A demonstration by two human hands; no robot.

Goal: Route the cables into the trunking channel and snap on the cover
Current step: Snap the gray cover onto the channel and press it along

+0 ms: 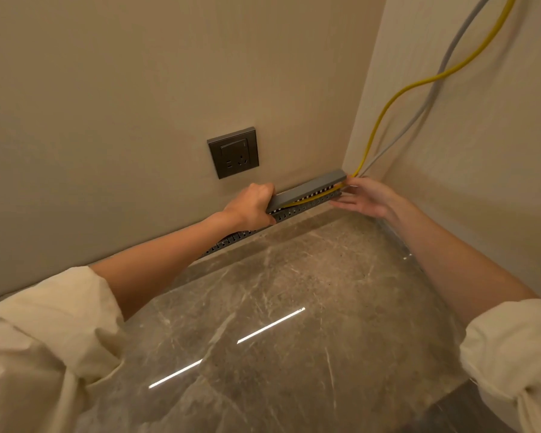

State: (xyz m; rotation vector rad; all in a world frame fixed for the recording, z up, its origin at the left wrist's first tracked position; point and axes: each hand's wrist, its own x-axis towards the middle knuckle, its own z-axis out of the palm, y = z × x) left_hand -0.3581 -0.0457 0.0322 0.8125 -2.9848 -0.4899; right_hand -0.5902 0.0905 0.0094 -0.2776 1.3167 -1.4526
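A person in cream sleeves reaches both bare arms across a brown marble table (pixel 294 292) toward the far right corner of a beige room. A grey slotted trunking channel (pixel 297 208) lies along the back edge of the table, against the rear wall, running from the corner out to the left, where it passes behind the left forearm.

The left hand (pixel 252 207) grips the left end of a grey cover (pixel 310 189), its fingers (pixel 267 189) curled over the top and the thumb underneath. The cover sits tilted just above the channel, with a dark gap showing between the two along its length; its right end reaches the corner.

The right hand (pixel 367 196) is at the corner end of the channel. Its fingers are mostly straight and slightly spread, the fingertips touching the end of the channel where the cables enter; whether any finger pinches a cable cannot be told.

A yellow cable (pixel 388 104) and a grey cable (pixel 431 98) hang down the right wall from above, curve to the corner and enter the channel there. A stretch of yellow shows in the gap under the cover.

On the rear wall above the left hand is a dark grey power socket (pixel 233 152).
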